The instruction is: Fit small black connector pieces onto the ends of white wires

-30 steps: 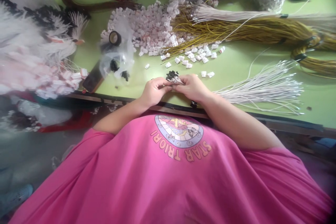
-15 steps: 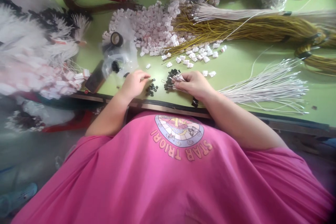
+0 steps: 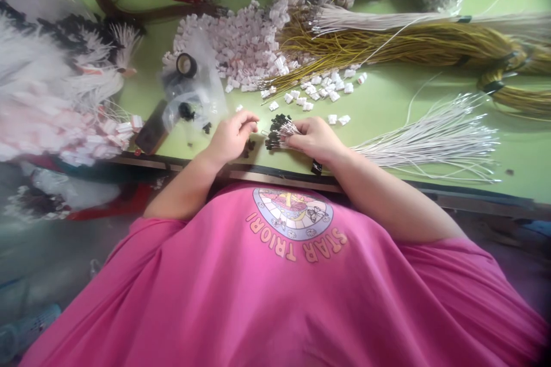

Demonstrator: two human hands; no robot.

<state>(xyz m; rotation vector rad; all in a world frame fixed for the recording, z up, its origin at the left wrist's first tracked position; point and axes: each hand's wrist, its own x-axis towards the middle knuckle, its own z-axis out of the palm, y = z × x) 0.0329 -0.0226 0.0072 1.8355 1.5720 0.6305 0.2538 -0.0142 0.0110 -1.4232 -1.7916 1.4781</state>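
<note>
A bundle of thin white wires point(image 3: 290, 130) is pinched by the right fingers point(image 3: 298, 140); at its end, black connector housings point(image 3: 275, 133) sit in a dense cluster, facing the left fingers point(image 3: 246, 118). Several loose black housings point(image 3: 249, 148) lie on the counter point(image 3: 387, 97), just beside the left fingers.

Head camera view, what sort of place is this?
Probably a wiring-assembly workshop: the green table bears a heap of small white connectors and yellow wires, and the right hand holds pale wires with black pieces.
</note>
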